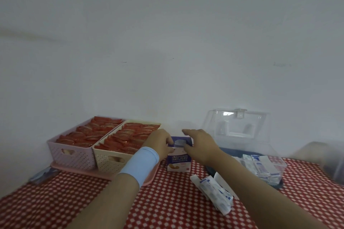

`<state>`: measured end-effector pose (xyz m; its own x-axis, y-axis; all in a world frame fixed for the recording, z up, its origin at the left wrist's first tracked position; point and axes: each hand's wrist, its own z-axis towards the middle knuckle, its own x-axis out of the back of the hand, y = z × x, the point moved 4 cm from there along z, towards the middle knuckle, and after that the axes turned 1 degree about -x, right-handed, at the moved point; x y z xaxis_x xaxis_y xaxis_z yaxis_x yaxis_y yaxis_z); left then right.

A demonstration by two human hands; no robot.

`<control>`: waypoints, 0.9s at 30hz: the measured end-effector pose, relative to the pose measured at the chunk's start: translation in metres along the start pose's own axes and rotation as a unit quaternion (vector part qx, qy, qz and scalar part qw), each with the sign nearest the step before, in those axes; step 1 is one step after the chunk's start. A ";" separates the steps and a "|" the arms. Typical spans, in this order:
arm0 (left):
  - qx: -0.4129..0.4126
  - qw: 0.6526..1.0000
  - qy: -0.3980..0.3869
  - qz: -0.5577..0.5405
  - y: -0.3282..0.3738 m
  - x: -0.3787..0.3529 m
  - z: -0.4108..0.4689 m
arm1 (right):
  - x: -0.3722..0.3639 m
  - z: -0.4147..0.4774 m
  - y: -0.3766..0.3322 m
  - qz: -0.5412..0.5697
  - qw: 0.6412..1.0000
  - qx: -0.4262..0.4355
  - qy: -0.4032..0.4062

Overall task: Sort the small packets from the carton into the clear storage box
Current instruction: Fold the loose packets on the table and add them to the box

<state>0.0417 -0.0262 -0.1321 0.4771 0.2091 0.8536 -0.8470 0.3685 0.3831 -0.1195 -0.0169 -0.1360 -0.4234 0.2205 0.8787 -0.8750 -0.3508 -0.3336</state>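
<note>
A small purple and white carton (179, 161) stands upright on the red dotted tablecloth, its top open. My left hand (160, 142), with a light blue wristband, pinches the carton's top left edge. My right hand (200, 144) hovers at the carton's top right with fingers spread, thumb near the flap. To the right stands the clear storage box (242, 135) with its lid raised; several white and blue packets (260, 168) lie inside. A loose pile of similar packets (216, 193) lies on the cloth in front of the box.
On a pink tray at the left stand a pink basket (71, 154) and a cream basket (109, 161), both packed with red sachets. A blurred grey object (323, 161) sits at the right edge. A white wall rises right behind the table.
</note>
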 end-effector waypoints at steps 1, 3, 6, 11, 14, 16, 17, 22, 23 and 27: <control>0.002 1.000 -0.003 0.003 -0.001 0.000 0.000 | 0.000 0.002 -0.004 -0.018 1.000 0.007 -0.022; 0.005 1.000 -0.009 0.005 -0.002 0.000 0.000 | -0.001 0.007 -0.009 -0.054 0.998 0.008 -0.044; 0.005 1.000 -0.023 0.015 -0.002 0.001 0.000 | -0.001 0.012 -0.013 -0.057 0.997 -0.008 -0.055; -0.016 0.994 -0.100 0.030 0.003 0.002 0.001 | 0.003 0.003 -0.017 -0.043 0.997 0.024 -0.062; -0.012 0.992 -0.124 0.026 0.008 0.006 0.003 | 0.006 -0.006 -0.018 -0.053 0.997 0.047 -0.036; -0.007 0.993 -0.114 0.018 0.011 0.008 0.003 | 0.007 -0.009 -0.019 -0.068 0.995 0.068 -0.021; -0.005 0.994 -0.106 0.013 0.013 0.008 0.003 | 0.007 -0.010 -0.019 -0.082 0.993 0.079 -0.021; -0.007 0.996 -0.084 0.029 0.020 0.006 0.002 | 0.012 -0.016 -0.018 -0.034 0.996 0.073 -0.034; -0.009 0.997 -0.072 0.033 0.021 0.006 0.002 | 0.014 -0.015 -0.015 -0.009 0.998 0.058 -0.013; -0.011 0.999 -0.026 0.029 0.021 0.006 0.000 | 0.013 -0.007 0.003 0.004 0.998 -0.054 0.031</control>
<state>0.0263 -0.0173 -0.1190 0.4147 0.1826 0.8914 -0.8669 0.3770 0.3261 -0.1294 -0.0093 -0.1281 -0.4414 0.2752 0.8541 -0.8902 -0.2540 -0.3782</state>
